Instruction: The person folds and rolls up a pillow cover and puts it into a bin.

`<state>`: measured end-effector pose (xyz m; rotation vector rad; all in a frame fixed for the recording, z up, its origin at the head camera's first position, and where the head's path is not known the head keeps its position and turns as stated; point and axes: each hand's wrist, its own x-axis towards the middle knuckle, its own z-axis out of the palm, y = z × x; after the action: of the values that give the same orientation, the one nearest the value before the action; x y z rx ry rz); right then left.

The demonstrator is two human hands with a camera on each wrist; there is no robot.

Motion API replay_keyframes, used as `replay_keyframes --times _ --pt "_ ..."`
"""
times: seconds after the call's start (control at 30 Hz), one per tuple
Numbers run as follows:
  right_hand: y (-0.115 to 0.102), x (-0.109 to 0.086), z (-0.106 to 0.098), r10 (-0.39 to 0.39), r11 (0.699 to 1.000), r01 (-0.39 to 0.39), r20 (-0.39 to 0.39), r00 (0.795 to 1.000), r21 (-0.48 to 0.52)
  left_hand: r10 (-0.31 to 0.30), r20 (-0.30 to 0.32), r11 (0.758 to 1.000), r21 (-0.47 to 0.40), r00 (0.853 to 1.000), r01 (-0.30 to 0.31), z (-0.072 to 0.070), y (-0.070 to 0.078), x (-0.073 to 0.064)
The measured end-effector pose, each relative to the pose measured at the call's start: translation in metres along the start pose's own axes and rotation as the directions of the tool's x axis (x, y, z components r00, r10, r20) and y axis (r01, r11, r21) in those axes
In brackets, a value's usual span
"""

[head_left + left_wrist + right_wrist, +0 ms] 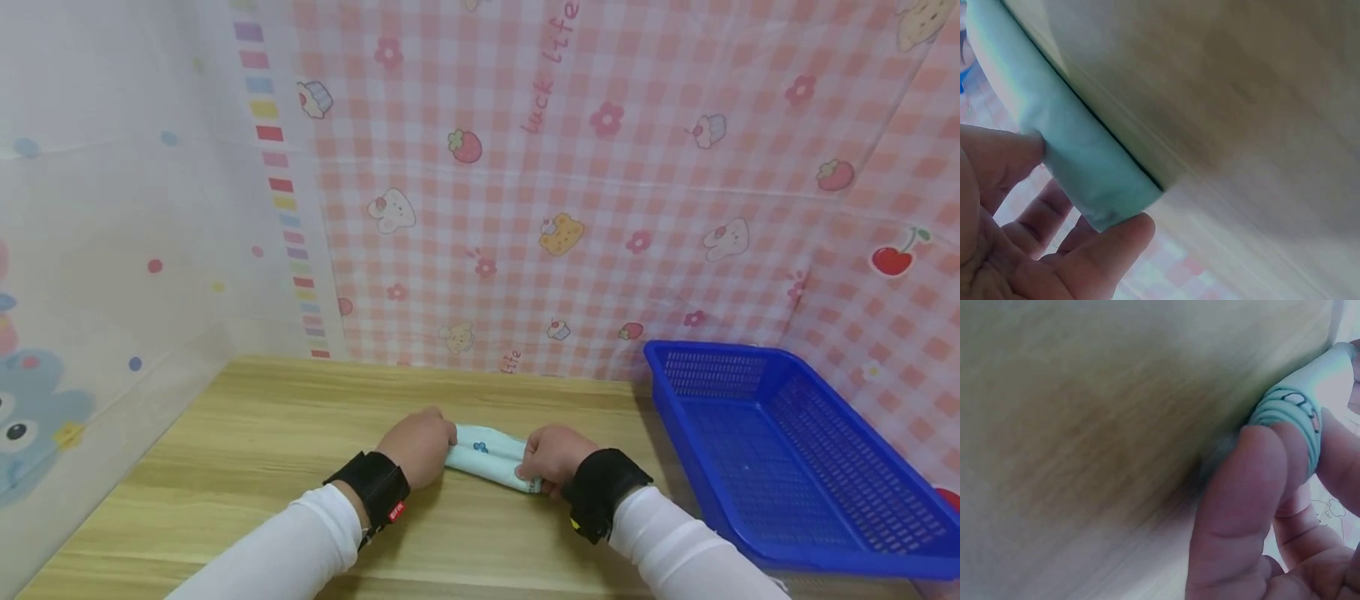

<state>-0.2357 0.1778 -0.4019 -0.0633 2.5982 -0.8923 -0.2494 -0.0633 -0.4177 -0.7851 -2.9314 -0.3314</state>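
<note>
A mint-green rolled cloth [486,455] with a small blue print lies across the wooden table, its flatter far part behind the roll. My left hand [422,446] grips its left end; in the left wrist view the thumb and fingers pinch the smooth roll [1085,162] at its tip. At the other end, my right hand [558,457] holds the cloth between thumb and fingers. Stacked layers and a dark printed line show on that end of the roll [1300,412] in the right wrist view. Both fists partly cover the cloth's ends.
A blue plastic basket [757,546] with mesh sides stands on the right of the wooden table [300,408]. Behind it hangs a pink checked curtain [525,208], and a white printed sheet [135,233] borders the left side.
</note>
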Motion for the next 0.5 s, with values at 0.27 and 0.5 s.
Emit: replay_keyframes --times 0.27,0.5 --pt "0.000 -0.003 0.002 -0.040 0.999 0.038 -0.053 0.998 -0.039 0.066 0.007 0.996 0.057 0.998 -0.066 -0.004 0.009 -0.011" --pt "-0.002 -0.006 0.016 -0.289 0.927 0.225 -0.191 0.938 -0.300 0.037 0.017 0.999 -0.022 0.999 -0.036 -0.005 0.009 -0.012"
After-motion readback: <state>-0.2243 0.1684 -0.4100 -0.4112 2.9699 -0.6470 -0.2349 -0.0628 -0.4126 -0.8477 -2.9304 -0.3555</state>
